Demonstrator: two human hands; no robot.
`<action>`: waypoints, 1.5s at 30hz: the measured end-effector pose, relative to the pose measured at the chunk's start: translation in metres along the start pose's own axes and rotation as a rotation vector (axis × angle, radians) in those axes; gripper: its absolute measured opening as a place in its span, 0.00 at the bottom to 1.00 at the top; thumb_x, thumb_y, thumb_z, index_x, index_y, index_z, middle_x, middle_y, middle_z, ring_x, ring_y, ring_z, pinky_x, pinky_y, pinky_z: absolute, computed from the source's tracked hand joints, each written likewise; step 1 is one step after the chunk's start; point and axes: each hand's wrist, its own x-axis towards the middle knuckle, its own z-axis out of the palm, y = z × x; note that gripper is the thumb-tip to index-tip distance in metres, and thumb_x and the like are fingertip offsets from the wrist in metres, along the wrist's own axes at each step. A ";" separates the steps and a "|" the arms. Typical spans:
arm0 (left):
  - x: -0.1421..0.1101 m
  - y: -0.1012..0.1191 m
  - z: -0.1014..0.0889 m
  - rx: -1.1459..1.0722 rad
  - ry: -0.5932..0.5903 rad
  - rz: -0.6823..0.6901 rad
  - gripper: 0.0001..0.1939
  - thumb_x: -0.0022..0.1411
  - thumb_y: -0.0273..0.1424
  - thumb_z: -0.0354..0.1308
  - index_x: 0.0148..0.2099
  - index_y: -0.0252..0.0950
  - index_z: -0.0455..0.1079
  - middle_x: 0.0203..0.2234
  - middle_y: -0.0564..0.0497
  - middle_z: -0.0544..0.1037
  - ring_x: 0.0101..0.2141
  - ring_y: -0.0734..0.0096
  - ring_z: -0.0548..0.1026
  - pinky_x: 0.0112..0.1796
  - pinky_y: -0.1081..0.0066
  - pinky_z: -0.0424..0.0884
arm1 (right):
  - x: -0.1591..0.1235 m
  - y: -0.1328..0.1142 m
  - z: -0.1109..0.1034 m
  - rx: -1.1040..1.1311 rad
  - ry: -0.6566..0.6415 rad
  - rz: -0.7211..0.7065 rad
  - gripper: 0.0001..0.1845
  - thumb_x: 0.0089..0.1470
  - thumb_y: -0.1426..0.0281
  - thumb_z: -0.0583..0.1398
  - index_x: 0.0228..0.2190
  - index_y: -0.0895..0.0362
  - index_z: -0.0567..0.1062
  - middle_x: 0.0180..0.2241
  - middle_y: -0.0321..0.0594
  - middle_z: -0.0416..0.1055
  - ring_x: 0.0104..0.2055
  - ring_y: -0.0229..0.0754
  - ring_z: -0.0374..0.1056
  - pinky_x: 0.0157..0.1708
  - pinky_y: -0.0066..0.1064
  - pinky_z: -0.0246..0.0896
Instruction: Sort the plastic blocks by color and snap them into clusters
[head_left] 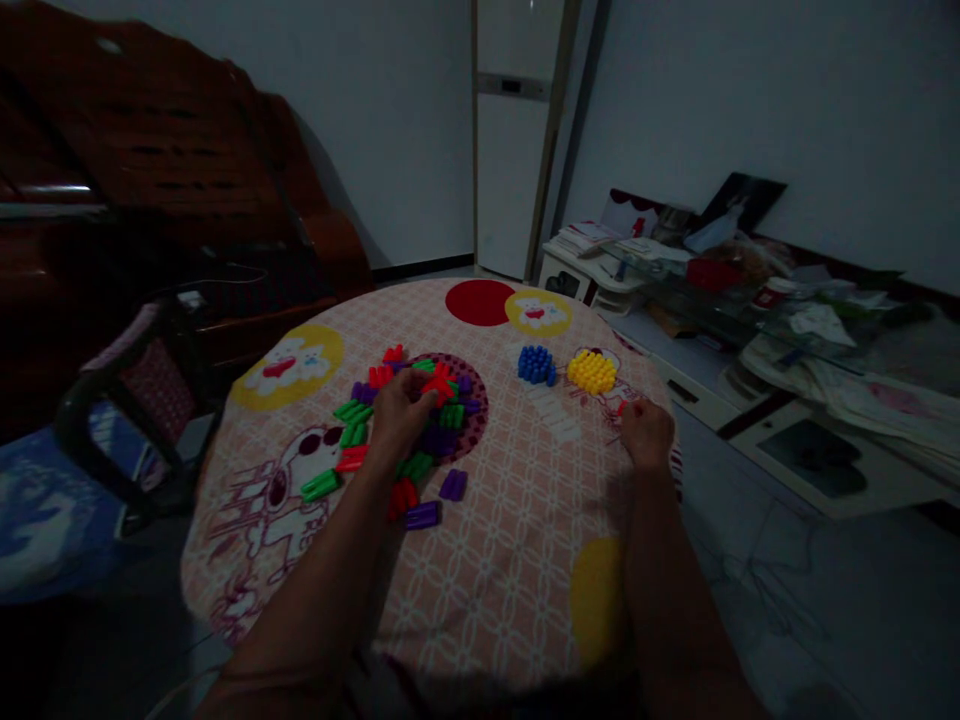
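Note:
My left hand (401,415) reaches into a loose pile of plastic toy blocks, its thumb and fingers pinched at a red block (441,380). Around it lie green blocks (321,486), purple blocks (422,516) and more red ones, some hidden beneath the hand and forearm. On the right side of the table, my right hand (648,434) is closed around a small red block (622,408), of which only an end shows. Just beyond that hand sits a tight group of yellow blocks (592,371). A similar group of blue blocks (535,365) stands to its left.
A patterned cloth covers the round table (495,560). At the left stands a chair (150,400), with a wooden bench (165,150) behind it. A low cabinet (705,400) heaped with papers and odds and ends runs along the right wall.

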 end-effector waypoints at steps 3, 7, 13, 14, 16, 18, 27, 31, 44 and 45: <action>-0.012 0.014 0.024 -0.198 -0.162 -0.054 0.16 0.49 0.37 0.61 0.39 0.35 0.72 0.27 0.52 0.78 0.26 0.69 0.74 0.26 0.73 0.69 | 0.000 0.010 0.000 -0.079 0.047 0.026 0.21 0.57 0.69 0.51 0.28 0.63 0.83 0.28 0.54 0.78 0.29 0.44 0.65 0.33 0.34 0.51; -0.026 0.031 0.051 -0.405 -0.310 -0.165 0.14 0.48 0.35 0.62 0.38 0.36 0.70 0.23 0.54 0.76 0.21 0.74 0.72 0.23 0.76 0.65 | -0.002 0.008 0.008 -0.001 0.079 0.011 0.20 0.57 0.68 0.52 0.29 0.61 0.83 0.29 0.51 0.78 0.29 0.44 0.65 0.32 0.33 0.51; -0.037 0.046 0.107 -0.567 -0.510 -0.250 0.16 0.47 0.32 0.65 0.39 0.35 0.68 0.21 0.55 0.76 0.19 0.75 0.71 0.23 0.75 0.68 | -0.007 0.007 0.013 0.171 0.114 0.031 0.19 0.54 0.64 0.53 0.30 0.57 0.83 0.31 0.48 0.80 0.31 0.46 0.68 0.34 0.34 0.56; -0.040 0.048 0.121 -0.592 -0.559 -0.275 0.14 0.48 0.31 0.64 0.38 0.35 0.67 0.20 0.55 0.76 0.18 0.75 0.71 0.23 0.74 0.69 | -0.007 0.007 0.012 0.191 0.115 0.038 0.19 0.54 0.63 0.54 0.30 0.57 0.83 0.32 0.48 0.80 0.31 0.46 0.68 0.35 0.34 0.57; -0.049 0.053 0.150 -0.608 -0.621 -0.303 0.10 0.51 0.29 0.62 0.37 0.35 0.67 0.20 0.55 0.75 0.18 0.76 0.71 0.24 0.74 0.69 | -0.008 0.007 0.011 0.231 0.110 0.050 0.19 0.53 0.62 0.54 0.30 0.57 0.83 0.32 0.47 0.81 0.32 0.46 0.69 0.35 0.34 0.58; -0.056 0.059 0.175 -0.508 -0.653 -0.292 0.07 0.54 0.26 0.58 0.38 0.35 0.68 0.20 0.55 0.74 0.19 0.76 0.70 0.25 0.74 0.69 | -0.009 0.007 0.009 0.277 0.096 0.056 0.19 0.53 0.62 0.54 0.30 0.57 0.83 0.31 0.46 0.81 0.32 0.46 0.69 0.35 0.34 0.59; -0.072 0.081 0.195 0.306 -0.572 0.472 0.20 0.56 0.20 0.56 0.50 0.38 0.75 0.50 0.42 0.77 0.49 0.58 0.76 0.48 0.64 0.73 | -0.010 0.007 0.004 0.348 0.072 0.070 0.19 0.54 0.61 0.54 0.29 0.57 0.82 0.31 0.45 0.81 0.31 0.45 0.69 0.36 0.33 0.61; -0.072 0.080 0.192 0.355 -0.714 0.572 0.17 0.58 0.21 0.53 0.47 0.36 0.76 0.48 0.42 0.78 0.50 0.57 0.75 0.51 0.62 0.72 | -0.009 0.008 0.005 0.346 0.068 0.061 0.19 0.54 0.61 0.54 0.27 0.57 0.82 0.28 0.43 0.79 0.31 0.44 0.68 0.34 0.32 0.60; -0.062 0.072 0.186 0.282 -0.552 0.455 0.08 0.59 0.31 0.57 0.40 0.35 0.74 0.34 0.44 0.78 0.35 0.62 0.74 0.41 0.65 0.70 | -0.008 0.012 0.007 0.405 0.062 0.093 0.21 0.52 0.59 0.54 0.30 0.58 0.83 0.27 0.41 0.79 0.30 0.44 0.70 0.33 0.31 0.61; -0.061 0.071 0.186 0.265 -0.516 0.388 0.10 0.60 0.32 0.57 0.41 0.34 0.75 0.32 0.45 0.78 0.33 0.64 0.74 0.39 0.66 0.69 | -0.009 0.011 0.007 0.415 0.049 0.084 0.21 0.53 0.58 0.54 0.29 0.58 0.82 0.26 0.41 0.78 0.30 0.44 0.69 0.33 0.31 0.60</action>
